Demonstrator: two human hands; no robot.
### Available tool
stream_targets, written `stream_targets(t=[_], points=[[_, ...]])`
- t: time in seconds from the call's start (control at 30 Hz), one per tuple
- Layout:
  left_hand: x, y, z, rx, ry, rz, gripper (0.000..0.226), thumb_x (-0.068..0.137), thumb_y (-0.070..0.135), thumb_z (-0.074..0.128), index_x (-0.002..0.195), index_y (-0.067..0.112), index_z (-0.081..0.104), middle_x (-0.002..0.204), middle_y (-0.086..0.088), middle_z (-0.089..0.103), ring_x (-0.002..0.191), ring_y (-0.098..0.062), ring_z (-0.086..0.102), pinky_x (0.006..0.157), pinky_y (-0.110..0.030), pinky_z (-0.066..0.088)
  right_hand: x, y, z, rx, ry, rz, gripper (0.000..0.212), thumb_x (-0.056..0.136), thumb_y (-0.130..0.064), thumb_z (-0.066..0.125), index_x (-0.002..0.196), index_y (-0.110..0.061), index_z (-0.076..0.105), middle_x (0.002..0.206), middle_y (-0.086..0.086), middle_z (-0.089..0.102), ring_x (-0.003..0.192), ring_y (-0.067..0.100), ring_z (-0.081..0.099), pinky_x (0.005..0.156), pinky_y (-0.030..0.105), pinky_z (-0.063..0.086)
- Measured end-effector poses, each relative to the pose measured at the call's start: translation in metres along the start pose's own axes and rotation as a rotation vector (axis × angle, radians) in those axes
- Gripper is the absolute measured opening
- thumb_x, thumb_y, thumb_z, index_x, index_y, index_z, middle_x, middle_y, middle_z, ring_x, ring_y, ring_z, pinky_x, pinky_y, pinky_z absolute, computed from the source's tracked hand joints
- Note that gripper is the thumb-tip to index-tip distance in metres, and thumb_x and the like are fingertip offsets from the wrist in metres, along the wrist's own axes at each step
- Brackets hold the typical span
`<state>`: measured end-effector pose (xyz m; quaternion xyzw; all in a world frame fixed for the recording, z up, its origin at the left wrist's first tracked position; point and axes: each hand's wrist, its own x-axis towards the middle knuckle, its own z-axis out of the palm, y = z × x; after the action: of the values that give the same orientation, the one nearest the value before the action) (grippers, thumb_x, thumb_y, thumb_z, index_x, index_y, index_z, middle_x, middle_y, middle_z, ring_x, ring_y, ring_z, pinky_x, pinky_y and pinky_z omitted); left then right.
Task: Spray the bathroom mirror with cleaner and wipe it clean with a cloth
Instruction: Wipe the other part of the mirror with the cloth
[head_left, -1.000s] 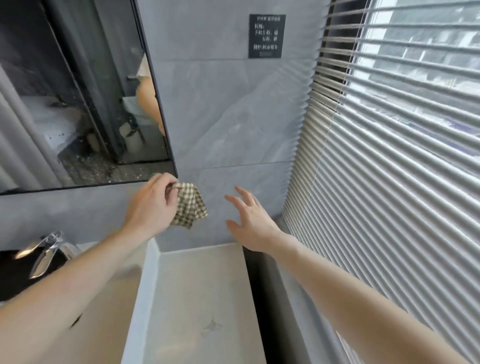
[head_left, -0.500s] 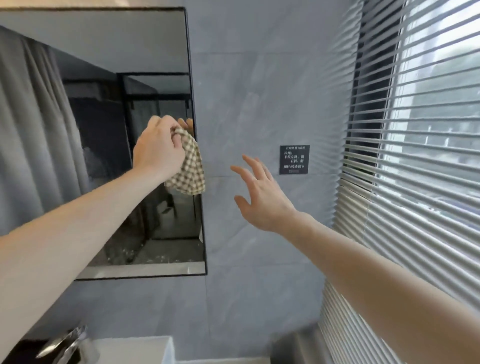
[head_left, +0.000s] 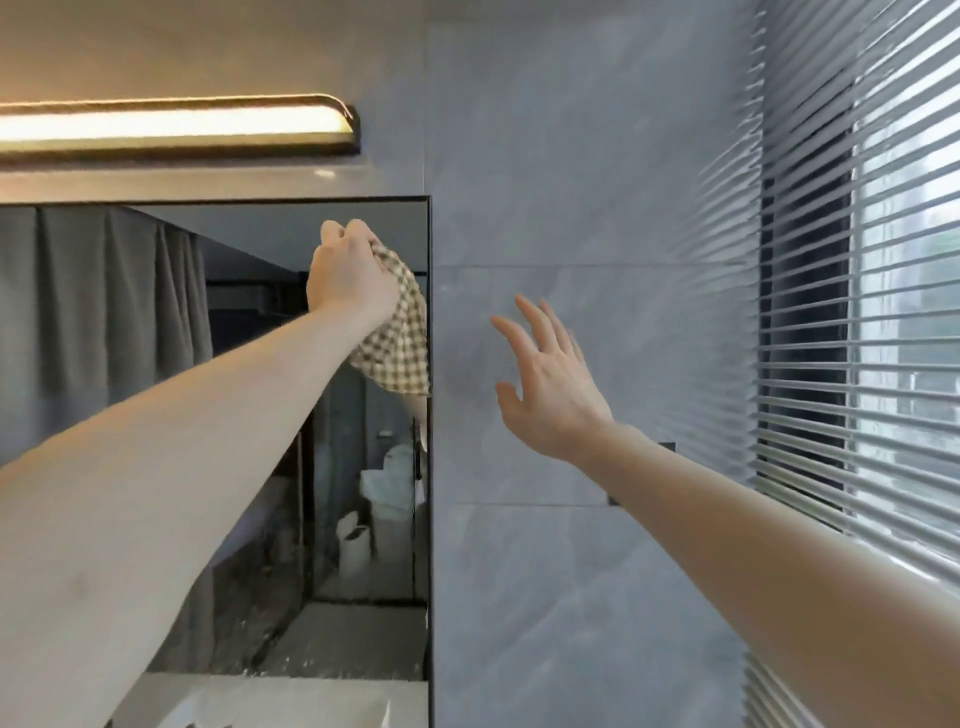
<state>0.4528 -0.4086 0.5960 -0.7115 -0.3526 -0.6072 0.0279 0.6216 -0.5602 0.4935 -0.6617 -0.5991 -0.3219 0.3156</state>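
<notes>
Gripping a bunched checked cloth (head_left: 397, 340) in curled fingers, the left hand (head_left: 349, 270) is holding it up against the mirror (head_left: 156, 364), close to the glass's top right corner. Part of the cloth is hanging loose below the fist, draping down along the mirror's dark right edge. Whether the fabric is pressing flat on the glass or only just beside it is hard to tell from this angle. To the right, the right hand (head_left: 550, 384) is reaching up in front of the grey tiled wall (head_left: 571, 182), its fingers spread and straight, holding nothing; whether the fingertips are touching the tiles cannot be told. Both bare forearms are stretching up from the lower corners of the view. Above the mirror a long bar light (head_left: 171, 127) is glowing warm. Along the right side, window blinds (head_left: 857, 312) are letting daylight through their slats. In the mirror a grey curtain and a dark-framed glass screen are showing as reflections, with some pale items low down too blurred to name. A small dark plate (head_left: 613, 500) on the wall is peeking out from behind the right forearm.
</notes>
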Motion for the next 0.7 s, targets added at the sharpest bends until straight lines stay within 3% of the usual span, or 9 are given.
stream_targets(t=[0.13, 0.27, 0.4, 0.47, 0.53, 0.6, 0.7], points=[[0.024, 0.013, 0.010, -0.060, 0.101, -0.021, 0.025, 0.105, 0.011, 0.050, 0.128, 0.008, 0.059, 0.138, -0.015, 0.047, 0.121, -0.034, 0.056, 0.098, -0.038, 0.046, 0.030, 0.008, 0.006, -0.008, 0.082, -0.020, 0.075, 0.098, -0.014, 0.056, 0.165, -0.021, 0.024, 0.178, 0.007, 0.003, 0.165, 0.031, -0.006, 0.132, 0.055, 0.009], [0.020, 0.010, 0.030, -0.108, 0.171, 0.045, 0.022, 0.104, 0.010, 0.050, 0.124, 0.011, 0.059, 0.137, -0.012, 0.046, 0.124, -0.029, 0.052, 0.097, -0.030, 0.043, 0.051, 0.011, 0.024, -0.004, 0.109, -0.061, 0.075, 0.097, -0.012, 0.054, 0.166, -0.019, 0.025, 0.178, 0.007, 0.003, 0.165, 0.031, -0.006, 0.133, 0.054, 0.006], [-0.004, -0.007, 0.047, -0.224, 0.291, 0.211, 0.046, 0.101, 0.010, 0.058, 0.145, 0.014, 0.043, 0.152, -0.011, 0.035, 0.130, -0.024, 0.051, 0.097, -0.023, 0.042, 0.063, 0.006, 0.049, -0.024, 0.130, -0.105, 0.075, 0.097, -0.013, 0.051, 0.167, -0.017, 0.025, 0.178, 0.007, 0.006, 0.165, 0.031, -0.005, 0.133, 0.055, -0.002], [-0.013, -0.020, 0.051, -0.274, 0.300, 0.283, 0.047, 0.099, 0.011, 0.060, 0.142, 0.008, 0.040, 0.153, -0.014, 0.032, 0.128, -0.023, 0.051, 0.095, -0.026, 0.047, 0.064, 0.011, 0.063, -0.056, 0.168, -0.120, 0.074, 0.097, -0.017, 0.049, 0.167, -0.016, 0.025, 0.178, 0.006, 0.007, 0.165, 0.032, -0.005, 0.132, 0.056, -0.006], [-0.019, -0.035, 0.057, -0.239, 0.264, 0.352, 0.042, 0.100, 0.013, 0.059, 0.138, 0.004, 0.041, 0.154, -0.015, 0.032, 0.132, -0.026, 0.049, 0.101, -0.037, 0.052, 0.064, 0.021, 0.073, -0.110, 0.208, -0.152, 0.071, 0.101, -0.023, 0.047, 0.168, -0.017, 0.023, 0.179, 0.005, 0.005, 0.165, 0.030, -0.007, 0.132, 0.055, -0.007], [-0.023, -0.047, 0.064, -0.101, 0.171, 0.416, 0.047, 0.105, 0.018, 0.052, 0.149, 0.007, 0.038, 0.164, -0.011, 0.028, 0.147, -0.028, 0.040, 0.120, -0.048, 0.041, 0.066, 0.029, 0.081, -0.166, 0.240, -0.183, 0.070, 0.105, -0.029, 0.044, 0.169, -0.018, 0.020, 0.179, 0.004, 0.003, 0.166, 0.029, -0.006, 0.132, 0.055, -0.005], [-0.023, -0.058, 0.068, 0.056, 0.058, 0.430, 0.061, 0.110, 0.028, 0.040, 0.167, 0.018, 0.019, 0.176, 0.002, 0.008, 0.163, -0.020, 0.011, 0.133, -0.046, 0.015, 0.066, 0.031, 0.089, -0.240, 0.297, -0.190, 0.069, 0.107, -0.033, 0.043, 0.170, -0.018, 0.018, 0.179, 0.006, 0.005, 0.166, 0.030, -0.002, 0.133, 0.056, -0.002]])
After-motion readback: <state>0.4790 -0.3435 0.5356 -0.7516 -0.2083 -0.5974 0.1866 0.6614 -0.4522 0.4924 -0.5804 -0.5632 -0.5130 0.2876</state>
